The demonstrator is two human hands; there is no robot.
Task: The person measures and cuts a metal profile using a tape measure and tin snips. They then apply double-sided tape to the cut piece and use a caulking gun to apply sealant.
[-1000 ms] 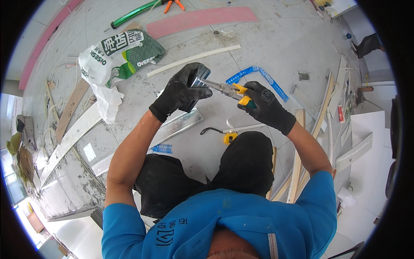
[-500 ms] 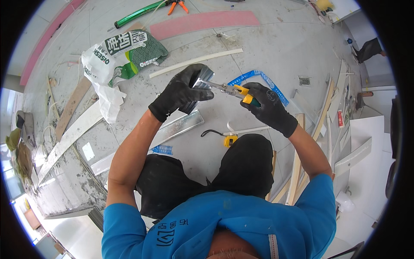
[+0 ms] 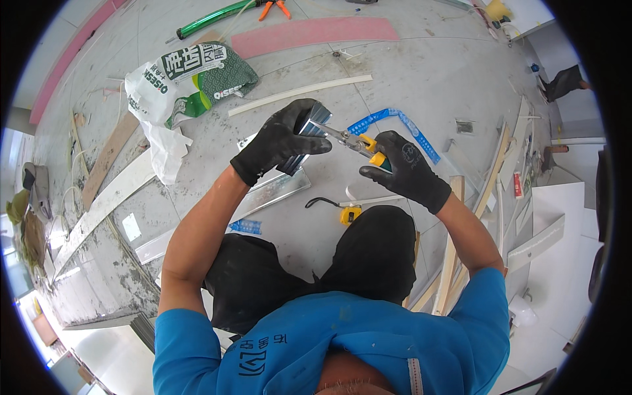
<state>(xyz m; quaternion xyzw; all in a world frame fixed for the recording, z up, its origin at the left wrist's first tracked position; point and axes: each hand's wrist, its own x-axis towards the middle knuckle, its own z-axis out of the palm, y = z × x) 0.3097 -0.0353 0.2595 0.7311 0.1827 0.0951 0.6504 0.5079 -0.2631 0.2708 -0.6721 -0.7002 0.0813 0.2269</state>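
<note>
My left hand [image 3: 284, 137], in a black glove, is closed round a short shiny metal channel piece [image 3: 320, 114]. In my gloved right hand [image 3: 409, 166] are tin snips [image 3: 356, 143] with yellow and green handles. Their jaws reach left to the edge of the metal piece; whether they grip it I cannot tell. The handles stand apart, and the right thumb lies along the lower one. Below my left hand a long silver metal channel [image 3: 276, 189] lies on the floor. A yellow tape measure [image 3: 350, 214] with a black strap rests by my right knee.
A white and green bag [image 3: 191, 82] lies at the left, near a pink strip [image 3: 316, 36]. Behind it are a green tube-shaped tool [image 3: 214, 21] and an orange-handled tool [image 3: 274, 8]. Blue strip [image 3: 411, 125] curves beyond my right hand. Wooden battens [image 3: 449, 247] lie at the right.
The snips' handles have spread wider, and my right thumb has moved away from the upper handle. The metal piece has shifted slightly to the right with my left hand.
</note>
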